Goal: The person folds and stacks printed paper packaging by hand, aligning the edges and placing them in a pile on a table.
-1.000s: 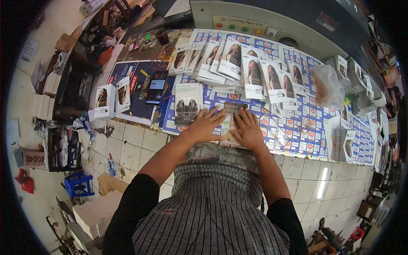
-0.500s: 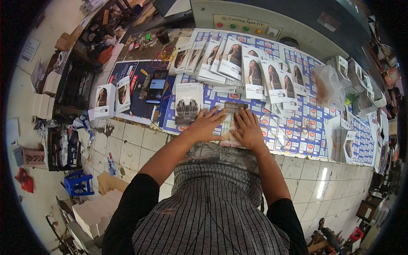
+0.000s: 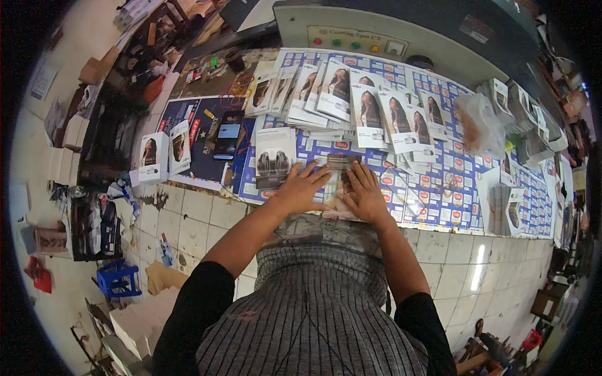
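My left hand (image 3: 305, 189) rests with fingers spread on a folded printed paper (image 3: 343, 161) near the table's front edge. From the other side, my right hand (image 3: 365, 194) lies flat on the same paper, thumb pointing inward. A dark band shows at the paper's far end; much of its face is hidden by the hands. Just left of my left hand lies a white and grey printed leaflet (image 3: 274, 158) with a picture of a dark device. Beyond the hands, several white leaflets (image 3: 332, 91) with a long-haired figure are fanned in overlapping stacks.
Blue printed sheets (image 3: 433, 197) cover the table. To the left are a phone (image 3: 228, 135) and a white stack (image 3: 152, 156) of leaflets. A clear plastic bag (image 3: 483, 125) sits at the right, near more stacks (image 3: 514, 210). A grey machine panel (image 3: 357, 39) borders the far side.
The whole view has shifted slightly. Both hands stay pressed on the folded paper in almost the same pose.
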A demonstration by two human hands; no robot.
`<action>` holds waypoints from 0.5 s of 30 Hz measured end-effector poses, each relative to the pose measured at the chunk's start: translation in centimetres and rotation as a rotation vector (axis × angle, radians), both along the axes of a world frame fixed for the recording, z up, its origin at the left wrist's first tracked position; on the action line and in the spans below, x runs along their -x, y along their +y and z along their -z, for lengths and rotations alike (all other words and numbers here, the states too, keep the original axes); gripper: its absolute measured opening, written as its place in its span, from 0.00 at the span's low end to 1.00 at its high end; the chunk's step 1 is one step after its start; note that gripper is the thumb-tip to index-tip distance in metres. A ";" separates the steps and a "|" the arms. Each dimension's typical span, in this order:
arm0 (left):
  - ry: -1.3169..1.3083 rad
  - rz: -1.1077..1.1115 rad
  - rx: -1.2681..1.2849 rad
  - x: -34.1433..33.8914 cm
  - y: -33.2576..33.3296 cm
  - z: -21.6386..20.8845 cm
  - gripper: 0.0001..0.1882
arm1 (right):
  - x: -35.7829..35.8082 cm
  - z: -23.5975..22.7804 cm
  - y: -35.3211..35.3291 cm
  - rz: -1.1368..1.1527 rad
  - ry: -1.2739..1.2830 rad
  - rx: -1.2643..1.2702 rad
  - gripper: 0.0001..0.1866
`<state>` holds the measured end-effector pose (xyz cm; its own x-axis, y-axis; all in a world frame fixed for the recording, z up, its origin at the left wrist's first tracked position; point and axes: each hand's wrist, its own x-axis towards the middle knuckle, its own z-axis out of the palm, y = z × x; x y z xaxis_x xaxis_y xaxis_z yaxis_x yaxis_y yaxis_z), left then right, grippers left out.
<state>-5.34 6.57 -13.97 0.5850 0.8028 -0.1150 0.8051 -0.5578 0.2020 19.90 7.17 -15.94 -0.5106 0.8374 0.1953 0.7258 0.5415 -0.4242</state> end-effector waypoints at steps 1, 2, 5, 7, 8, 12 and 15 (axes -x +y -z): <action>0.001 0.004 -0.004 -0.2 0.1 -0.2 0.49 | -0.1 -0.1 0.0 0.015 0.086 0.025 0.33; 0.033 -0.008 -0.007 -0.1 0.0 -0.3 0.49 | -0.6 0.1 -0.5 0.017 0.088 0.022 0.33; 0.086 -0.014 0.004 -0.7 0.1 -0.8 0.50 | -4.7 0.6 -2.4 0.380 0.118 0.088 0.30; 0.111 0.002 0.023 -1.3 0.3 -1.2 0.50 | -7.0 0.9 -3.4 0.639 -0.186 -0.127 0.30; 0.150 0.005 0.034 -1.6 0.4 -1.5 0.50 | -7.5 0.9 -3.7 0.657 -0.187 -0.120 0.30; 0.247 0.014 0.081 -2.4 0.7 -2.0 0.50 | -8.1 -1.1 -3.0 0.565 -0.111 0.055 0.31; 0.272 0.010 0.103 -3.1 1.1 -2.3 0.49 | -7.5 -1.7 -2.5 0.553 -0.052 0.144 0.32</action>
